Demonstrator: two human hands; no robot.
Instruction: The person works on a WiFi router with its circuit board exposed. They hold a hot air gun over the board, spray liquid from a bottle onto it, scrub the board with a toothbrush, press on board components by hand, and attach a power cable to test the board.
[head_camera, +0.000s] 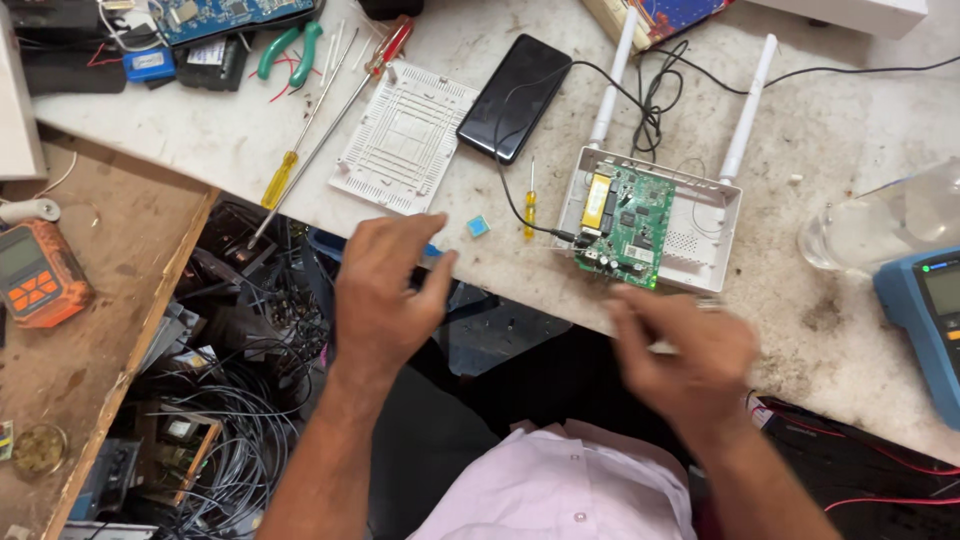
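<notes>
Repair step in hand on opened router (650, 222), on worktop (250, 140) at twelve o'clock of right hand (690, 355). Right fingers blurred, closure indeterminate. Left hand (385, 290) fingers loosely curled, pinching nothing visible. Next move likely demands steady grip on green board (628, 225).

Opened white router (650, 222), green circuit board (625, 225) exposed, at table edge.

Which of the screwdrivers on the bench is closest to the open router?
The small yellow-handled screwdriver, lying just left of the open router. The long yellow-handled and red-handled ones lie farther left.
</notes>
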